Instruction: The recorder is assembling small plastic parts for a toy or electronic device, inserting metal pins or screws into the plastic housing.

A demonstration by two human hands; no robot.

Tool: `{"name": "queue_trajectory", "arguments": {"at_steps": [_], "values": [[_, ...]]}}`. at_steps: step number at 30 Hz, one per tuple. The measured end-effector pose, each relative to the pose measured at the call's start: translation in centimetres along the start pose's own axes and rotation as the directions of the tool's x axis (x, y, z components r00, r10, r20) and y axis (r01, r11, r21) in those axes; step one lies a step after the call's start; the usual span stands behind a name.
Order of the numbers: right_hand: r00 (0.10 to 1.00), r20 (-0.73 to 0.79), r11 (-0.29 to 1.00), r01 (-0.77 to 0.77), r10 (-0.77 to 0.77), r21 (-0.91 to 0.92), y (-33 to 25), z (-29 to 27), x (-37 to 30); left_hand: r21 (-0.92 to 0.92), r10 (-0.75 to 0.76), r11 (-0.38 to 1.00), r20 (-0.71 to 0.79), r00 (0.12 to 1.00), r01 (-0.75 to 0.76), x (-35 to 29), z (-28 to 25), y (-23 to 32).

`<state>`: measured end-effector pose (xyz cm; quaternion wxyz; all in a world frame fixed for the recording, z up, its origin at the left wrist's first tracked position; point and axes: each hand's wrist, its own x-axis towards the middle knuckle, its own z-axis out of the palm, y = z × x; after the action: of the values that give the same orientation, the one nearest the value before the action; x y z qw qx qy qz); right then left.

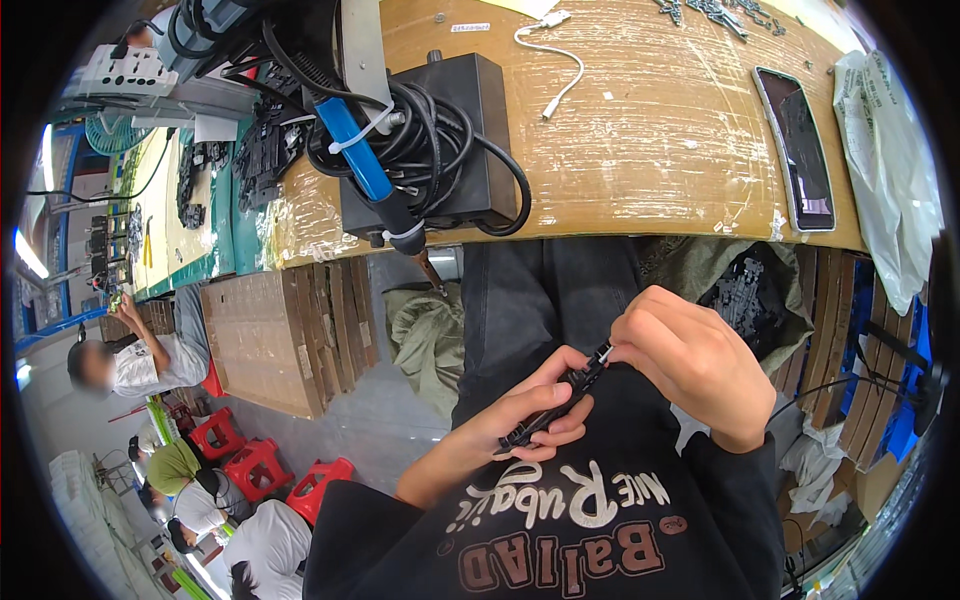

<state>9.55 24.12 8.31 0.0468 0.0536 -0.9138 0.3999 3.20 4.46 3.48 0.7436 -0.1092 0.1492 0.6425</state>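
Note:
Held in front of my chest is a narrow black plastic part (568, 398), tilted up toward the right. The fingers and thumb of my left hand (535, 412) are wrapped round it. At its upper end my right hand (692, 362) is closed in a pinch, with fingertips touching or very close to the part. A tiny pale spot shows at those fingertips, too small to name. The palm side of my right hand is hidden.
On the table (650, 150) lie a phone (800, 150), a white cable (570, 62) and small grey parts (715, 15). A blue-handled soldering iron (365, 165) hangs over its edge beside a black box (480, 90). A sack (790, 330) of grey pieces stands below. People sit leftward near red stools (255, 468).

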Motion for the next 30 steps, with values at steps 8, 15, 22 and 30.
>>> {"name": "queue_trajectory", "arguments": {"at_steps": [8,15,22,30], "values": [[1.000,0.004,0.998,0.013,-0.012,-0.064,0.0,0.5,-0.2,0.137,0.014,0.991,-0.050,0.999,-0.007,-0.4,0.1,0.1],[0.998,-0.043,0.997,0.043,-0.046,-0.068,-0.1,0.8,0.0,0.109,0.025,0.994,-0.038,0.999,-0.021,-0.5,0.0,0.1],[0.978,-0.181,0.995,0.100,-0.104,-0.030,-0.1,1.7,0.0,0.070,0.047,0.997,-0.086,0.995,-0.041,-0.5,0.5,0.2],[0.972,-0.201,0.993,0.120,-0.122,-0.023,0.0,1.9,0.1,0.104,0.067,0.992,-0.005,0.998,-0.067,-0.5,0.0,0.2]]}}
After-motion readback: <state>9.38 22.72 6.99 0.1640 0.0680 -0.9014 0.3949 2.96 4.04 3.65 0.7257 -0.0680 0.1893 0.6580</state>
